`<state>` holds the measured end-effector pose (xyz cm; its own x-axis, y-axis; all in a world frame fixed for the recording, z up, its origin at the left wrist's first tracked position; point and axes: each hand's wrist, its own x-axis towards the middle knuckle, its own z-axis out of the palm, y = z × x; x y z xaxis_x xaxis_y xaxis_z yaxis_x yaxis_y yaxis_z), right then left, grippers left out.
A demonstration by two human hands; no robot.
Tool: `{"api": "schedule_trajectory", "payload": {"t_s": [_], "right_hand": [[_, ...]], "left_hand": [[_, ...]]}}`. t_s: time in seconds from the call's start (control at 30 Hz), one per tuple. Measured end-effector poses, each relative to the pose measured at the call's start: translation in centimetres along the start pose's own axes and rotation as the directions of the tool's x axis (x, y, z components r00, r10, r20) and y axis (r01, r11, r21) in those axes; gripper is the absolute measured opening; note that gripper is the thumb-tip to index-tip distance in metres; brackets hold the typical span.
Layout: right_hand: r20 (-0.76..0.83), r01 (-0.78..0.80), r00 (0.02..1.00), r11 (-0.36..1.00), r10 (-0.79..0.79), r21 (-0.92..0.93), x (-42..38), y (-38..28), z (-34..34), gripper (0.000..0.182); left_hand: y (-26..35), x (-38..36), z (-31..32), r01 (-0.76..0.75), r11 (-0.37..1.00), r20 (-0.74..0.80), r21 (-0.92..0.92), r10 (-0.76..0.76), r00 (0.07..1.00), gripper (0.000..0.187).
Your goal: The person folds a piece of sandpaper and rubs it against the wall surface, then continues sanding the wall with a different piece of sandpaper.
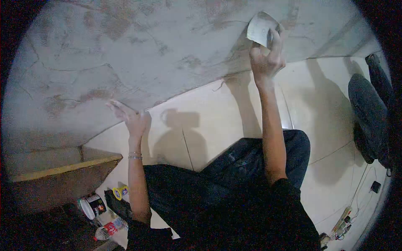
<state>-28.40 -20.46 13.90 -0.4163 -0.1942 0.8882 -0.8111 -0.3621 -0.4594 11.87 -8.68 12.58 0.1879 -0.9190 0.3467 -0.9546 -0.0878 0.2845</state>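
My right hand [268, 58] is raised at the upper right, its fingers closed on a pale piece of sandpaper [259, 30] with faint print on its back. The sandpaper lies against a grey, patchy plaster wall [167, 50], and its rough face is hidden. Further left and lower, my left hand [136, 121] holds nothing. Its fingers are stretched out, with the tips at the wall beside a brownish stain. Pale dust seems to coat both hands, and a bracelet circles the left wrist.
A wooden ledge [67, 167] juts out at the left. Below it are a white tub [92, 206], a bottle with a red label [109, 229] and a yellow roll [120, 192]. Another person's dark-clothed legs [368, 100] are at right. A power strip [342, 221] with cables lies on the pale tiled floor [331, 167].
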Motion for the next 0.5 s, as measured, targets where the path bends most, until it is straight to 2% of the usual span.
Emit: {"api": "schedule_trajectory", "payload": {"t_s": [0.1, 0.2, 0.3, 0.37, 0.47, 0.5], "right_hand": [[-0.046, 0.022, 0.999, 1.0, -0.022, -0.004, 1.4, 0.2, -0.8, 0.034], [0.084, -0.036, 0.996, 0.998, 0.04, -0.05, 4.2, -0.1, -2.4, 0.018], [0.168, -0.201, 0.967, 0.979, 0.191, 0.043, 3.8, 0.0, -1.7, 0.021], [0.269, -0.323, 0.916, 0.945, 0.299, 0.048, 3.2, -0.7, -1.6, 0.025], [0.317, -0.349, 0.907, 0.916, 0.276, 0.2, 2.0, -1.0, -1.0, 0.028], [0.337, -0.298, 0.916, 0.932, 0.217, 0.208, 1.5, -1.0, -0.7, 0.027]], "left_hand": [[-5.9, 0.0, 2.8, -0.032, 0.999, 0.092, 0.005, 0.031, 0.995, 0.111], [-8.7, 0.3, 4.4, 0.03, 1.0, 0.145, 0.002, -0.03, 0.989, 0.112], [-9.6, 0.4, 5.0, -0.061, 0.998, 0.058, 0.007, 0.06, 0.996, 0.113], [-3.4, 0.3, 2.0, -0.126, 0.992, -0.04, 0.028, 0.127, 0.991, 0.113], [-0.6, 0.3, 0.4, -0.145, 0.986, -0.087, 0.088, 0.153, 0.984, 0.114], [-1.5, 0.3, 0.9, -0.139, 0.988, -0.068, 0.068, 0.143, 0.987, 0.114]]}}
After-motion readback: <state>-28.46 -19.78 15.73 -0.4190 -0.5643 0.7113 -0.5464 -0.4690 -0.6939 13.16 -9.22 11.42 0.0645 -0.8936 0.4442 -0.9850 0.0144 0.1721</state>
